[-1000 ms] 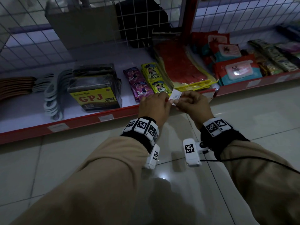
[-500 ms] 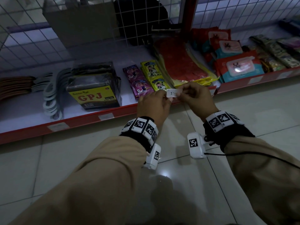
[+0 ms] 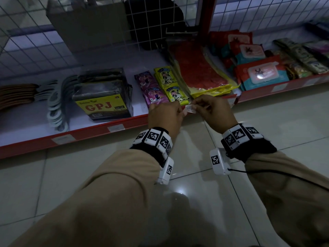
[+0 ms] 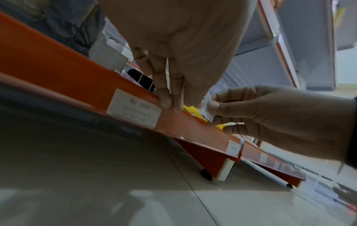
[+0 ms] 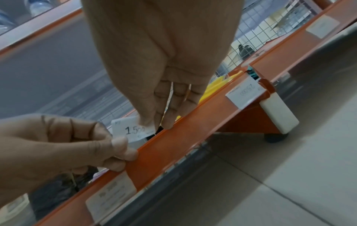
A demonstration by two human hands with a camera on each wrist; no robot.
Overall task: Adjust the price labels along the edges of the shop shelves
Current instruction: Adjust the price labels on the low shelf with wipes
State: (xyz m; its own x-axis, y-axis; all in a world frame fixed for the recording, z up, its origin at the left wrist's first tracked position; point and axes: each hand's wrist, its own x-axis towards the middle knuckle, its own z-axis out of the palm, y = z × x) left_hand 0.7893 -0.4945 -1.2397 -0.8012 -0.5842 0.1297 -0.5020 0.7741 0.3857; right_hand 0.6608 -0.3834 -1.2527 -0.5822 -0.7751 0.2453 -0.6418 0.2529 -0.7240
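Observation:
A small white price label marked 1500 is held at the top edge of the red shelf rail. My left hand pinches its left end, thumb on the lower corner, with the other fingertips resting on the rail. My right hand pinches its right end from above. The right wrist view shows the label just above the rail, not seated in it. Another label, reading Rp 3000, sits in the rail to the left.
More labels sit in the rail: one at the right end cap, two further left. On the shelf lie a GPJ pack, purple and yellow sachets, red packets and wipes. Tiled floor lies below.
Both hands have lowered the label slightly, from just above the shelf front down to the rail's top edge. Both still hold it.

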